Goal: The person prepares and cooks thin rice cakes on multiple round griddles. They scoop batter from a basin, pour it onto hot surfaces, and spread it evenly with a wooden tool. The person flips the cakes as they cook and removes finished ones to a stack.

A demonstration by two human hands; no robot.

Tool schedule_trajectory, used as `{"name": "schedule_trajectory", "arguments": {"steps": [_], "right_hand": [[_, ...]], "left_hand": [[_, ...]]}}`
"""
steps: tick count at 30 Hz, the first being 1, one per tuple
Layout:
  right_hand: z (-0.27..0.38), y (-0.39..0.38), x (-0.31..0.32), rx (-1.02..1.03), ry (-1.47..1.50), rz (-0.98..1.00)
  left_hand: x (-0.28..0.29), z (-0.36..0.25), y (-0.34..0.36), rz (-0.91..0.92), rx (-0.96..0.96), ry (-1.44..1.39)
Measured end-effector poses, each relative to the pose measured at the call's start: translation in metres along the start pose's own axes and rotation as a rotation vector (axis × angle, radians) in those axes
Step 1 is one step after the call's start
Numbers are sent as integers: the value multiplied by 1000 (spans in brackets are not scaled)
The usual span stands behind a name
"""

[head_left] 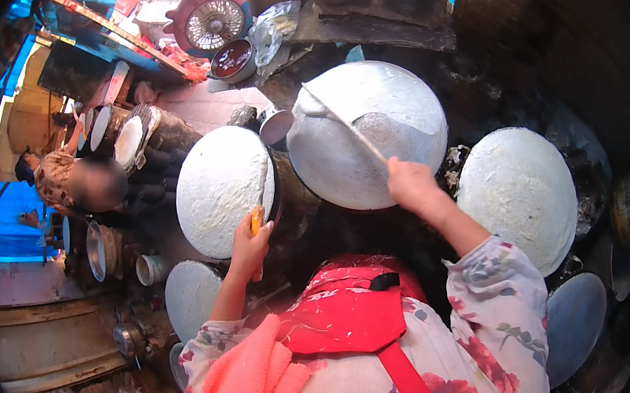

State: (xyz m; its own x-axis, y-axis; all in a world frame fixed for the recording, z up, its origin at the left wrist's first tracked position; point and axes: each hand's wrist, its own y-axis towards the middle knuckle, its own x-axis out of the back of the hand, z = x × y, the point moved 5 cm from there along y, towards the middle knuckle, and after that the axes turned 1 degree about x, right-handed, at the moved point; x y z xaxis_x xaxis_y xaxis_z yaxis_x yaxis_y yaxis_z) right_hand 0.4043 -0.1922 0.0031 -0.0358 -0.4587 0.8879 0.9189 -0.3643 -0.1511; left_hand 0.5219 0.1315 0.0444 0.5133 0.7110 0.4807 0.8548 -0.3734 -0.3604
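Right hand (412, 187): fingers closed around 1 end of a long, thin, pale stick (344, 122); the stick extends over a round, grey, white-coated griddle plate (330, 168) to its upper left edge; left hand (247, 247): fingers closed around a slim-bladed tool with an orange handle (257, 219); its blade lies at the right edge of a round, white, flat layer (216, 191).

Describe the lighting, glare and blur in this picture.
Head view: glare washes out the upper left; head view: the central round grey-white pan is bright against dim surroundings; head view: a hazy blur covers part of the co-worker in brown patterned clothing.
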Motion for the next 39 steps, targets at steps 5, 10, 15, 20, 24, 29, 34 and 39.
{"name": "schedule_trajectory", "arguments": {"steps": [5, 10, 15, 20, 24, 29, 34, 39], "right_hand": [[-78, 45, 22, -90, -21, -206], [-11, 5, 7, 157, -49, 132], [-42, 22, 35, 16, -98, 4], [-28, 56, 25, 207, -82, 177], [-19, -6, 20, 319, -104, 263], [-55, 37, 35, 102, -106, 52], [-25, 64, 22, 334, -133, 207], [-35, -23, 32, 450, -171, 353]], "left_hand": [[0, -5, -6, 11, 75, -169], [-3, 3, -6, 36, 108, -264], [1, 13, -25, 12, 177, -315], [-7, 11, -14, 38, 176, -353], [-4, 23, -32, 10, 221, -395], [-9, 20, -44, 11, 236, -444], [-12, 15, -45, 5, 246, -424], [-10, 22, -65, -28, 310, -392]]}}
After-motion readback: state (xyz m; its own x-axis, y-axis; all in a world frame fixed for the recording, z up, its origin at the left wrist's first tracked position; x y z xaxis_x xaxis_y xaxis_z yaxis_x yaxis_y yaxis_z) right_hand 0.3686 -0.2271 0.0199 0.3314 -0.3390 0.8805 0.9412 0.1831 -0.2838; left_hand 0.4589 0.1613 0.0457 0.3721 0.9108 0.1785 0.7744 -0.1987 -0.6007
